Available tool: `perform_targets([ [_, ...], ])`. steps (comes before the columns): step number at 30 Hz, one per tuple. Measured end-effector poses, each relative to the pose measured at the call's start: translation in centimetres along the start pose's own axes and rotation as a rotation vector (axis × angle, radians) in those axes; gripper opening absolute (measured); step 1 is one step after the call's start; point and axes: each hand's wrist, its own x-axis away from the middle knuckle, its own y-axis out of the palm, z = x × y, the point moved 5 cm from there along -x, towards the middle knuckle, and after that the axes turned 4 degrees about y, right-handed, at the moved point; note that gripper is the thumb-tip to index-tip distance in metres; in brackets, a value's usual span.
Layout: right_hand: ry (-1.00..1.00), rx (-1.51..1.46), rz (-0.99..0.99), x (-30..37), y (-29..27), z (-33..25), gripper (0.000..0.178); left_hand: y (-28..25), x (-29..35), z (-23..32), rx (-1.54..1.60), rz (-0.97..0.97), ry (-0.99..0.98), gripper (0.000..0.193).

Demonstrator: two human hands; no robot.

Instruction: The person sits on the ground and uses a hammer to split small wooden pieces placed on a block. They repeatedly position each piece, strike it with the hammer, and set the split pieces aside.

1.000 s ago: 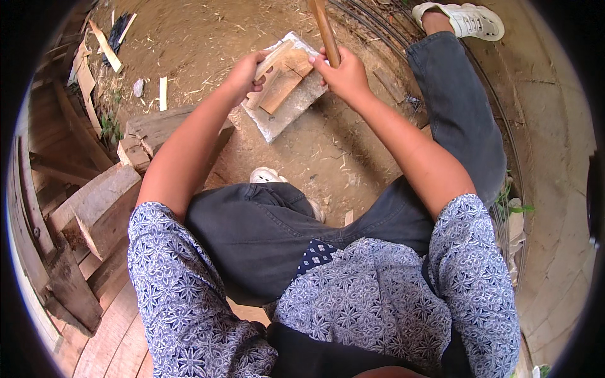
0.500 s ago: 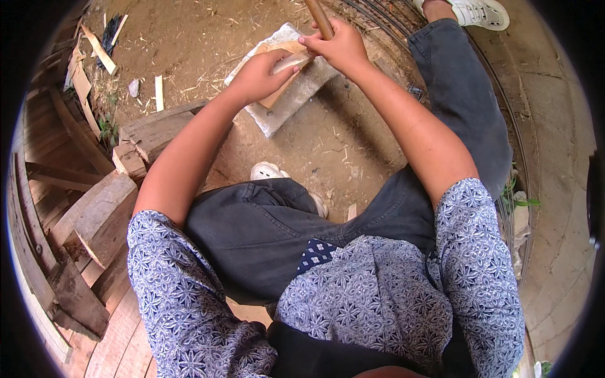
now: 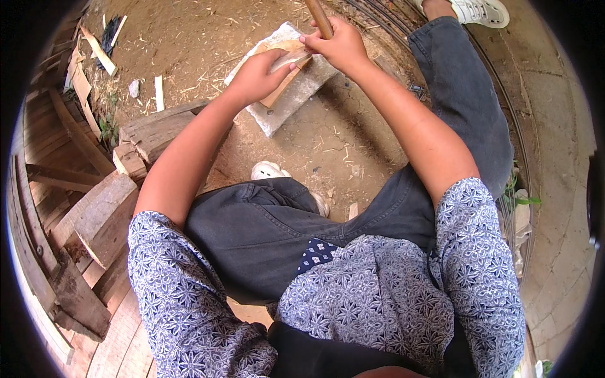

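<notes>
My right hand [image 3: 342, 47] is closed round a brown wooden handle [image 3: 320, 19] that rises toward the top edge; the tool's head is hidden. Just left of it, my left hand [image 3: 257, 77] grips a pale flat piece [image 3: 292, 58], with the thumb along its near side. What the piece is made of is unclear. Its far end meets the fingers of my right hand. Beneath both hands, a light wooden board [image 3: 277, 93] lies on a whitish stone slab [image 3: 272, 121] on the dirt ground.
Rough timber blocks [image 3: 107, 217] and planks [image 3: 120, 340] are stacked on the left. Wood strips [image 3: 159, 93] and shavings litter the dirt [image 3: 189, 47]. Dark rods [image 3: 378, 19] run along the right, beside my outstretched leg [image 3: 463, 94] and a concrete strip [image 3: 548, 126].
My left thumb has shifted very slightly on the pale piece. Otherwise both hands keep the same place and grip.
</notes>
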Motion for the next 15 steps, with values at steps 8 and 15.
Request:
perform_targets([
  [8,-0.030,0.159,-0.053,0.5,0.3,-1.3,0.050,-0.2,0.0,0.5,0.004,0.001,0.076,0.050],
  [15,-0.004,0.117,-0.072,0.0,0.3,-0.5,0.051,-0.3,0.3,0.0,-0.032,0.043,0.065,0.049],
])
